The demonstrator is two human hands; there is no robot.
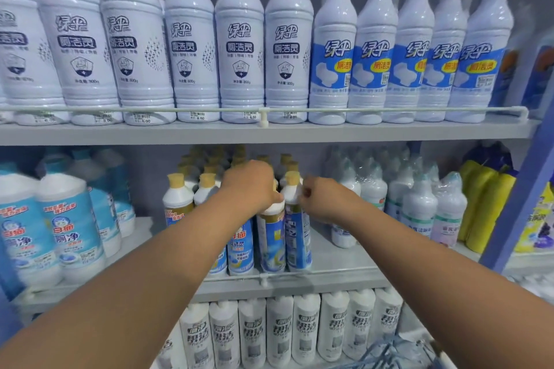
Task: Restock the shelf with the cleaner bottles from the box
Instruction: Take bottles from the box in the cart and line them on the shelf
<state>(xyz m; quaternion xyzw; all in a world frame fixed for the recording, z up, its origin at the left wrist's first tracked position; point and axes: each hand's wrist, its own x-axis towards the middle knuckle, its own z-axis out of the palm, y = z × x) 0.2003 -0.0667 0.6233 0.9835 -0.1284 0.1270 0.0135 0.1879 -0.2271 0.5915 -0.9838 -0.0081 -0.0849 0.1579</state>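
Reaching forward from 6 o'clock, both bare arms meet at the middle shelf (329, 274). The left hand (250, 186) curls over the top of a yellow-capped cleaner bottle (271, 237) in the front row, gripping it; the right hand (322, 196), fingers curled, pinches the shoulder of the neighbouring bottle (296, 228) just at 3 o'clock of it. Four such bottles show their labels in the front row, with more yellow caps (239, 156) crowded behind, too many and too blurred to count. At 9 o'clock on that shelf stand blue-labelled white jugs (69, 228); at 3 o'clock, plastic-wrapped bottles (419, 204). Below, at 6 o'clock, eight white bottles (305, 329) with grey lettering line the bottom shelf. Farthest, at 12 o'clock, the top shelf (269, 133) carries eleven tall white bottles (239, 45) behind a thin rail (389, 110), the five rightmost with blue labels.
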